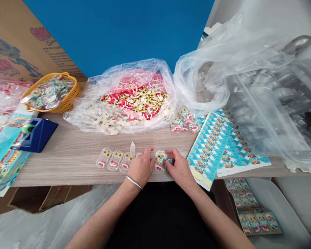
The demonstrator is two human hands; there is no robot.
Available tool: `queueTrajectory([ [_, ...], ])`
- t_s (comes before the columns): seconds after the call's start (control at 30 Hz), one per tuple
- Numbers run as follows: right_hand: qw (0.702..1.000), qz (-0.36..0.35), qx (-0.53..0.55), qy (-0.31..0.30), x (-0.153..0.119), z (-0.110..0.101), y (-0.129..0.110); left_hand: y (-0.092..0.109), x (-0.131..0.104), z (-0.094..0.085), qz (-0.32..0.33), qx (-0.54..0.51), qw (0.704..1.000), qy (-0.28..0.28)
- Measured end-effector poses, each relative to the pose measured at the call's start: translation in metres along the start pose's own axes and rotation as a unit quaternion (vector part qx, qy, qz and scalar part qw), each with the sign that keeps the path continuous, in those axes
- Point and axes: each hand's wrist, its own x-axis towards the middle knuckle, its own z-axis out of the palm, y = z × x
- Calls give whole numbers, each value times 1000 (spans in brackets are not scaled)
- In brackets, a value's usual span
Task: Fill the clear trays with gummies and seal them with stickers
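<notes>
A small clear plastic case [160, 161] with yellow eyes and a red mouth inside lies on the table between my hands. A blue printed label [160, 162] crosses its middle, with blue bits showing by both hands. My left hand [142, 167] is closed at the case's left side, thumb by the label's end. On the right side, the thumb and forefinger of my right hand [178, 168] pinch at the label's other end. Similar filled cases [114, 160] lie in a row to the left, partly covered by my left hand. A pointed white strip [132, 148] sits behind them.
At the back lies an open plastic bag [134, 100] of eye and mouth pieces. Finished cases [184, 121] sit beside label sheets [209, 141]. To the left are a yellow basket [69, 98] and blue tape dispenser [41, 135]; a clear bin [269, 114] stands right.
</notes>
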Motion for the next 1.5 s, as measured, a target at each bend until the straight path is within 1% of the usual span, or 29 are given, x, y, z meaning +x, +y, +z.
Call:
queueTrajectory([
  [0.17, 995, -16, -94, -31, 4, -2, -7, 4, 3, 4, -13, 31, 999, -19],
  [0.27, 989, -19, -134, -65, 4, -6, -11, 5, 1, 6, -16, 11, 1000, -18],
  [0.37, 984, -19, -146, -99, -2, -9, -11, 5, -9, 7, -22, -17, 999, -22],
  [0.43, 982, -22, -149, -115, -10, -9, -10, 4, -23, 7, -22, -27, 999, -23],
  [0.5, 980, -24, -154, -122, -18, -8, -9, 0, -43, 6, -24, -41, 999, -6],
  [0.57, 978, -25, -164, -124, -24, -6, -8, -9, -66, 5, -35, -81, 995, 43],
  [0.6, 978, -27, -168, -123, -26, -5, -8, -15, -78, 5, -44, -113, 990, 70],
  [0.63, 977, -29, -171, -124, -27, -4, -9, -21, -88, 6, -58, -149, 983, 86],
  [0.67, 976, -33, -172, -127, -29, -3, -9, -28, -97, 8, -78, -189, 975, 82],
  [0.7, 976, -38, -170, -132, -30, -2, -10, -34, -103, 11, -105, -236, 964, 58],
  [0.73, 976, -44, -166, -138, -31, -1, -11, -38, -107, 16, -133, -291, 947, 19],
  [0.77, 975, -51, -161, -144, -32, 0, -12, -41, -109, 22, -158, -358, 920, -27],
  [0.8, 975, -57, -156, -149, -33, 2, -13, -41, -108, 29, -176, -436, 880, -72],
  [0.83, 975, -62, -153, -152, -34, 4, -14, -40, -105, 35, -188, -518, 827, -107],
  [0.87, 974, -65, -149, -155, -35, 6, -16, -37, -101, 42, -197, -595, 769, -130],
  [0.9, 974, -67, -146, -156, -37, 8, -17, -34, -97, 47, -208, -655, 713, -141],
  [0.93, 975, -69, -142, -158, -38, 9, -18, -30, -92, 51, -224, -696, 667, -144],
  [0.97, 975, -70, -138, -160, -39, 11, -19, -27, -89, 55, -244, -719, 636, -139],
  [1.0, 976, -71, -133, -159, -39, 12, -19, -24, -87, 56, -263, -727, 621, -132],
  [1.03, 977, -69, -126, -156, -40, 13, -18, -22, -86, 57, -279, -725, 618, -122],
  [1.1, 983, -59, -94, -143, -42, 13, -14, -21, -88, 54, -289, -714, 629, -107],
  [1.17, 989, -38, -32, -136, -45, 11, -8, -20, -92, 50, -282, -705, 645, -86],
  [1.23, 989, -9, 50, -137, -48, 6, -2, -19, -94, 43, -271, -702, 657, -51],
  [1.33, 974, 32, 171, -148, -51, -4, 0, -16, -93, 33, -245, -701, 670, 1],
  [1.43, 950, 24, 261, -171, -49, -16, -6, -10, -88, 22, -203, -703, 681, 25],
  [1.5, 931, 21, 313, -187, -47, -22, -10, -5, -85, 16, -176, -711, 680, 31],
])
